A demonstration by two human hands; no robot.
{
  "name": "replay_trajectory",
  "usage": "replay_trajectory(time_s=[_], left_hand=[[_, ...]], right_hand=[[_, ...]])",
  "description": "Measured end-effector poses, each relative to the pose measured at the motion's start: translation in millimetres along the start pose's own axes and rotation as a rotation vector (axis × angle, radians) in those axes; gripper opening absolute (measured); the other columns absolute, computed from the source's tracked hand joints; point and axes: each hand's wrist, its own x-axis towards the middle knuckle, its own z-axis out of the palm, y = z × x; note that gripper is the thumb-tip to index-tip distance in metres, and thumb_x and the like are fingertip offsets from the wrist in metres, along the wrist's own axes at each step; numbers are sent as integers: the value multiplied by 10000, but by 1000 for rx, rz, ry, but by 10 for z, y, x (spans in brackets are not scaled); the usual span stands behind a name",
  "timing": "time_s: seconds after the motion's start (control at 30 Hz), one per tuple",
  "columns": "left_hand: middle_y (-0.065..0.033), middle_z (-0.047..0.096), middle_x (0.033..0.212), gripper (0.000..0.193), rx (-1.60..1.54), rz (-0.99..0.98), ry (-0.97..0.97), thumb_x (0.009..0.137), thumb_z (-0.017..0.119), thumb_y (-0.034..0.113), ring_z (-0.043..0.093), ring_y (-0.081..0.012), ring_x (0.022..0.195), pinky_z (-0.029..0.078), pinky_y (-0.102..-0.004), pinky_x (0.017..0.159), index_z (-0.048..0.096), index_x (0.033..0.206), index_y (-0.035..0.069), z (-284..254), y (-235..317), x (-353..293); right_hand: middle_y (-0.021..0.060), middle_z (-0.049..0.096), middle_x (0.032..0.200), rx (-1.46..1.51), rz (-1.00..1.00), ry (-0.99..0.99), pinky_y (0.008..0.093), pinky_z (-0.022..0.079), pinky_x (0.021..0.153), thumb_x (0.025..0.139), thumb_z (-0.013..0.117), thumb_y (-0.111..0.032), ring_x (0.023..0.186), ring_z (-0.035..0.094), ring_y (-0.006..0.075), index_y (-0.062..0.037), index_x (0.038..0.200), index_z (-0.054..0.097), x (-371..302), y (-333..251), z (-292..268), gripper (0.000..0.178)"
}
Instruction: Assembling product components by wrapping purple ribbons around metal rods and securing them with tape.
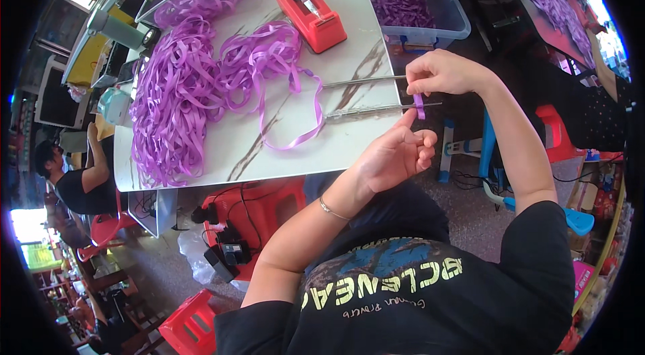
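Just past the table's right edge, my right hand (449, 73) pinches a short piece of purple ribbon (420, 108) looped at the end of a thin metal rod (366, 112). Below it is my left hand (396, 157), palm up. Its index finger stretches to the rod beside the ribbon, while the other fingers curl loosely around nothing. A second metal rod (363, 79) runs parallel, its end hidden behind my right fingers. A loose strand of purple ribbon (295, 143) curves across the table from a large tangled pile (178, 100).
On the white marbled table (269, 170) stands a red tape dispenser (310, 16). A clear bin (457, 22) holding small purple pieces is beyond the right edge. Red stools (191, 321), cables and a blue-and-white stand (447, 150) are below. Other people sit at far left and right.
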Motion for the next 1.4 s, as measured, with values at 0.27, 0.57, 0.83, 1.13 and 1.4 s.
replay_trajectory(time_s=[0.27, 0.57, 0.83, 1.13, 1.4], left_hand=[[-33, 472, 834, 444, 13, -7, 40, 856, 484, 139, 446, -133, 722, 403, -265, 678, 305, 1256, 211, 31, 6, -5], [-28, 448, 816, 383, 18, -6, 46, 827, 472, 99, 437, -130, 723, 402, -260, 679, 343, 1172, 204, 26, 14, -7], [-21, 439, 806, 470, 23, -15, 11, 818, 469, 98, 433, -126, 709, 401, -245, 678, 306, 1251, 180, 72, 7, 15], [-18, 431, 791, 513, 33, -6, 11, 809, 467, 98, 423, -124, 696, 398, -245, 677, 286, 1284, 171, 67, 19, -1], [-20, 432, 789, 520, 9, -14, 28, 800, 457, 86, 425, -128, 700, 401, -250, 677, 277, 1277, 194, 73, 16, -2]], right_hand=[[65, 599, 641, -311, 119, 156, 337, 426, 598, 734, 643, -321, 655, 587, 216, -63, 702, 606, -72, -57, 52, 262], [40, 570, 564, -390, 239, 390, 316, 429, 540, 727, 661, -431, 560, 573, 182, -60, 583, 548, -159, 181, 152, 413], [-88, 447, 622, 1780, -279, -92, 205, 361, 523, 918, 469, -275, 541, 435, 21, -109, 1002, 552, 177, 1243, 1075, 204], [2, 568, 740, 1859, -499, -129, 226, 433, 562, 918, 472, -293, 641, 546, 65, -101, 1023, 517, 498, 1086, 1414, 223], [16, 587, 802, 1570, -266, 37, 231, 468, 647, 870, 546, -276, 712, 560, 79, -71, 933, 550, 244, 1050, 1156, 214]])
